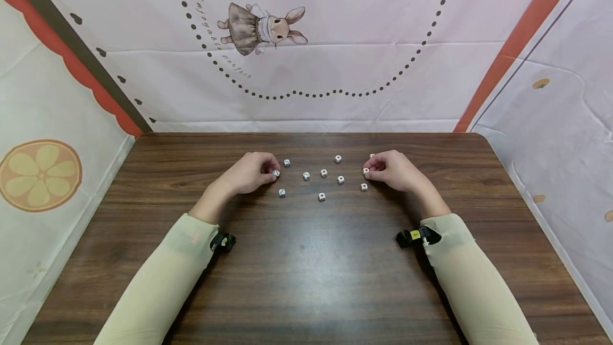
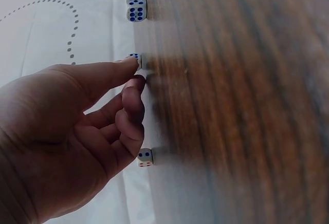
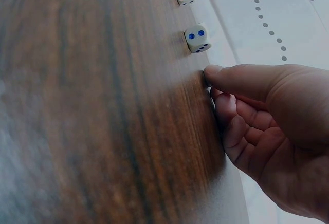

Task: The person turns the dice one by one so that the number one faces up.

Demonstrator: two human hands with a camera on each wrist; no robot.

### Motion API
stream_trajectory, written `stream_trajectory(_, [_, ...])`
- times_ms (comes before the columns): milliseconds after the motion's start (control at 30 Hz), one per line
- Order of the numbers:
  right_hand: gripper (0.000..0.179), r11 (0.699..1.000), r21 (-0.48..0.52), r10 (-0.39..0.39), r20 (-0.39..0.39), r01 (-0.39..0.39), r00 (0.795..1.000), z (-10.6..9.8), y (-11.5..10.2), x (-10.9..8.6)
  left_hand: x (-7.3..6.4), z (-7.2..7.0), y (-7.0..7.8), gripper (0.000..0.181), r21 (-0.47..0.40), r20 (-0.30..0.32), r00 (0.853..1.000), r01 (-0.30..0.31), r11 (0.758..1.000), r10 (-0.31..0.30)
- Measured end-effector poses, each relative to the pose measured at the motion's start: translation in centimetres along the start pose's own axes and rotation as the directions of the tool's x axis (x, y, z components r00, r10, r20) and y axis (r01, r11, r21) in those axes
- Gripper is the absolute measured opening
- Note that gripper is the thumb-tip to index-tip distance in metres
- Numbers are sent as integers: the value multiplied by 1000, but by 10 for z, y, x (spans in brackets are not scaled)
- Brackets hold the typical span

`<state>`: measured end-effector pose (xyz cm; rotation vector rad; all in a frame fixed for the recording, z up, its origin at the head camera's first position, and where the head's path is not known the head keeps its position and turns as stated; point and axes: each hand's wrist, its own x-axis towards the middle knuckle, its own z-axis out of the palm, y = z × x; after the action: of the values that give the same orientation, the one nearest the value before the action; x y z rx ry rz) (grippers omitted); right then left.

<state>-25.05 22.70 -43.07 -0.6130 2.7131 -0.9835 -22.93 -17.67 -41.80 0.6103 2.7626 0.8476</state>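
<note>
Small white dice lie loosely spread over the far part of the brown table. My left hand [image 1: 254, 172] is at the left end of the group, thumb and forefinger pinching a die [image 1: 276, 173]; the thumb covers part of it in the left wrist view. Opposite, my right hand [image 1: 394, 170] pinches another die [image 1: 366, 171] at its fingertips, hidden by the fingers in the right wrist view. Close to the left hand are one die [image 1: 287, 163] beyond it and one die [image 1: 282, 192] nearer. By the right hand sits a die [image 1: 364, 187]; another [image 1: 372, 156] peeks out behind it.
Between the hands lie several more dice, among them a die [image 1: 306, 175], a far die [image 1: 338, 158] and a near die [image 1: 322, 196]. The wooden table [image 1: 311, 281] meets a printed cloth [image 1: 335, 68] at its back edge. Cloth also hangs at both sides.
</note>
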Motion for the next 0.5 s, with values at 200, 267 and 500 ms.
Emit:
stream_trajectory(200, [9,1000,-4,0,1,0,1000,0,1,0,1,0,0,11,-4,4,1000,14,1000,-14])
stream_trajectory(267, [9,1000,-2,2,1,-2,1000,0,1,0,1,0,0,12,-3,8,1000,22,1000,-22])
stream_trajectory(500, [9,1000,-2,3,0,-3,1000,0,1,0,1,1,-1,13,0,18,999,28,1000,-28])
